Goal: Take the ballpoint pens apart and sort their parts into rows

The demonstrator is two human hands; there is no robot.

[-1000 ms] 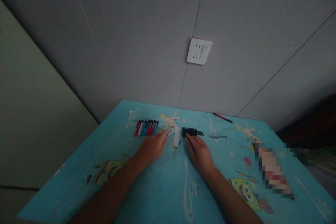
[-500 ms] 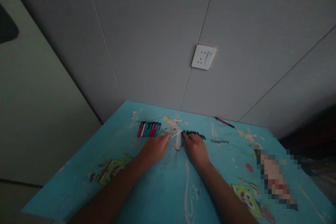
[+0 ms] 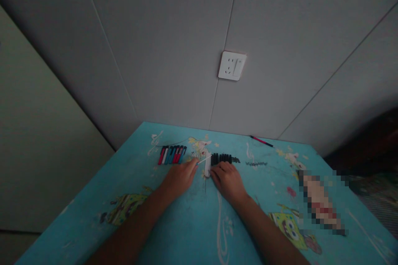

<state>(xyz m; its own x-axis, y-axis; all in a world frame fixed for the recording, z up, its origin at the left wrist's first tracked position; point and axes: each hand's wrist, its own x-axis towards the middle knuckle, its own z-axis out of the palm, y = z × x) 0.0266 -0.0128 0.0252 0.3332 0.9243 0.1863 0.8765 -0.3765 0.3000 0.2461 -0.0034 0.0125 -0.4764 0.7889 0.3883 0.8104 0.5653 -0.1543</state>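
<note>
My left hand [image 3: 183, 173] is closed in a pinch on a thin white stick with a bluish end, which looks like a pen refill [image 3: 203, 160]. The stick slants up to the right, over a row of similar white refills [image 3: 207, 166] lying side by side. Just right of that row is my right hand [image 3: 228, 178], fingers curled together near the refills' lower ends; what they hold, if anything, is hidden. Beyond its fingers lies a row of short black tubes [image 3: 223, 158]. Red, white and blue pen barrels [image 3: 172, 155] lie lined up left of my hands.
A row of tiny dark coils, perhaps springs [image 3: 256, 163], lies to the right. Near the wall rests a red and black pen [image 3: 261, 141]. The blue table [image 3: 186, 232] has cartoon prints and meets a grey wall with a socket [image 3: 232, 66]. A blurred-out patch [image 3: 321, 203] covers the right side.
My right hand has drawn back from the black tubes toward me, uncovering more of them. My left hand still pinches the refill. The whole view has shifted slightly.
</note>
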